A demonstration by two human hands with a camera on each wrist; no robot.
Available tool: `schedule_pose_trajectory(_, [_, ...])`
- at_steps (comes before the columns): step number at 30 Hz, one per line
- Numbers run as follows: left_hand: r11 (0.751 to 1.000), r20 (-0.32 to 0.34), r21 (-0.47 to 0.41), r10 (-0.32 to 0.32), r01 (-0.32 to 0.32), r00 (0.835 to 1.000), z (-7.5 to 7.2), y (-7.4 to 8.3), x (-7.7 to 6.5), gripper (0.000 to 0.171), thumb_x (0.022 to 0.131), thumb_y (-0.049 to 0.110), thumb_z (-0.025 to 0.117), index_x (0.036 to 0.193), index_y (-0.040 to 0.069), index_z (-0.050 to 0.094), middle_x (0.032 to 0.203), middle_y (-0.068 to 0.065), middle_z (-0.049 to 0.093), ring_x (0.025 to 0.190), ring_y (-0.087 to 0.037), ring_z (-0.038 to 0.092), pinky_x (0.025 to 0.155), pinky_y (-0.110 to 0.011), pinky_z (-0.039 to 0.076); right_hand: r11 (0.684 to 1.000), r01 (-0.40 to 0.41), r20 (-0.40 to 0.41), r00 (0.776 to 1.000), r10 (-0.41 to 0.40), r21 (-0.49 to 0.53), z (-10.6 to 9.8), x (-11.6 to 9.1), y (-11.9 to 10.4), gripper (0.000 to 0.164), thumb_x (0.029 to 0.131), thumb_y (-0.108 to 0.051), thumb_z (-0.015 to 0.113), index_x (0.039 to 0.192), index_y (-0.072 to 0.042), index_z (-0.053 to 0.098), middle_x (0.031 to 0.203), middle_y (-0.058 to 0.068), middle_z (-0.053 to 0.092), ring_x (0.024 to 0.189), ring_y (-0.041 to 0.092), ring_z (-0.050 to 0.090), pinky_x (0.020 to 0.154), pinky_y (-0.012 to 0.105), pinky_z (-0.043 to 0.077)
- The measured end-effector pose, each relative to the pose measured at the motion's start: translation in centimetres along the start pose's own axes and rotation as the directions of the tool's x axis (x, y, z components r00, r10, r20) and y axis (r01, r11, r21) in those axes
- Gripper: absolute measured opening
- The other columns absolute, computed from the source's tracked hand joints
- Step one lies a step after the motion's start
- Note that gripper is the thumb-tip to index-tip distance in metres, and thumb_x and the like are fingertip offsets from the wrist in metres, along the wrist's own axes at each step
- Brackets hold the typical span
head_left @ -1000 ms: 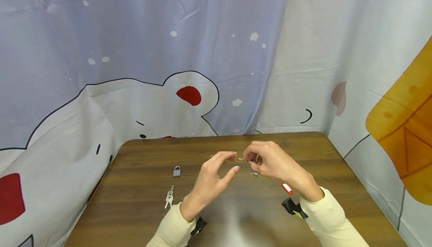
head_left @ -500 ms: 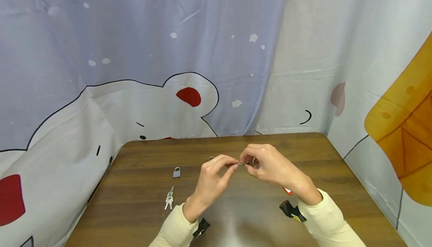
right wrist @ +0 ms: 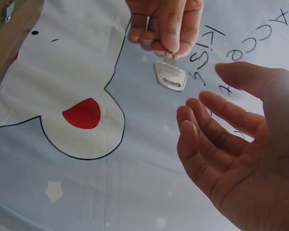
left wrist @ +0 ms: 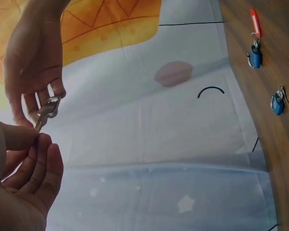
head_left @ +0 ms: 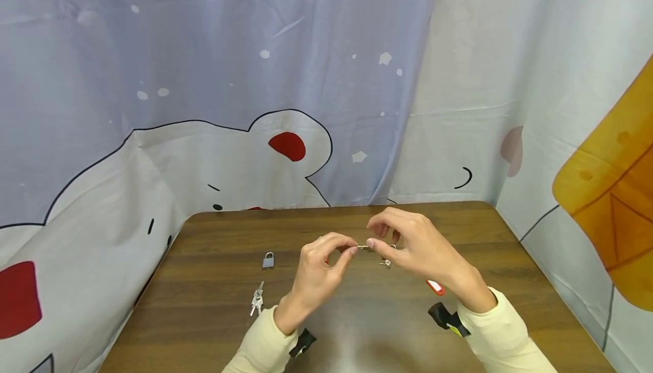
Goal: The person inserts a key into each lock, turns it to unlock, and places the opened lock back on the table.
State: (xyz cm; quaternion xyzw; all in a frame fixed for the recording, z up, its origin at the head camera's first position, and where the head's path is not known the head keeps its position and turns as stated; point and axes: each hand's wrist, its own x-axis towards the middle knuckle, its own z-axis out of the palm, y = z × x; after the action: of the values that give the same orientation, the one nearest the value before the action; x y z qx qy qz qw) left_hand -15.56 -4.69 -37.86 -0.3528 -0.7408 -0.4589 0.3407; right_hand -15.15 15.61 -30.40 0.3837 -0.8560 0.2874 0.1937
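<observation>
My left hand pinches a key by its blade between thumb and fingertips, raised over the table. The key's flat metal head, with a slot in it, sticks out from those fingers in the right wrist view. Beside it my right hand has its thumb and fingers spread apart. In the left wrist view the key's head overlaps the right hand's fingertips, while the right wrist view shows a gap between key and hand.
On the wooden table lie a small padlock and a bunch of keys at left. A red key tag lies near the right wrist. Two blue padlocks with keys show in the left wrist view. A printed curtain hangs behind.
One second ago the right hand held the key and the left hand was apart. Then the left hand took the key's end; now the right hand has let go and spread its fingers.
</observation>
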Motion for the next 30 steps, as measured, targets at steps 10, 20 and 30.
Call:
schedule_pose_trajectory(10, [1.0, 0.002, -0.007, -0.004, 0.004, 1.0, -0.7, -0.2, -0.1, 0.004, 0.085, 0.009, 0.066, 0.088, 0.01, 0.068, 0.081, 0.003, 0.066, 0.074, -0.004, 0.06, 0.067, -0.017, 0.051, 1.0, -0.006, -0.052, 0.999, 0.006, 0.017, 1.3, -1.6, 1.1, 0.028, 0.085, -0.029, 0.067, 0.111, -0.019, 0.061, 0.089, -0.013, 0.06, 0.078, 0.002, 0.057, 0.062, 0.017, 0.049])
schedule_pose_trajectory(20, [1.0, 0.043, 0.023, 0.014, -0.015, 0.999, -1.3, -0.1, -0.4, 0.004, 0.084, 0.011, 0.067, 0.088, 0.013, 0.068, 0.081, 0.006, 0.066, 0.073, -0.002, 0.058, 0.061, -0.011, 0.044, 0.996, 0.089, -0.051, 0.995, -0.09, -0.011, 3.6, -2.6, 1.7, 0.015, 0.087, -0.022, 0.065, 0.101, -0.018, 0.063, 0.086, -0.014, 0.06, 0.073, -0.003, 0.053, 0.062, 0.01, 0.043])
schedule_pose_trajectory(30, [0.999, 0.089, 0.044, 0.021, -0.025, 0.996, -1.5, -0.1, -0.8, 0.004, 0.085, 0.013, 0.067, 0.089, 0.015, 0.067, 0.083, 0.007, 0.067, 0.073, -0.001, 0.057, 0.059, -0.007, 0.037, 0.975, 0.16, -0.035, 0.985, -0.168, -0.156, 4.9, -2.8, 1.6, 0.006, 0.092, -0.022, 0.057, 0.089, -0.02, 0.062, 0.078, -0.014, 0.056, 0.067, -0.003, 0.046, 0.062, 0.013, 0.042])
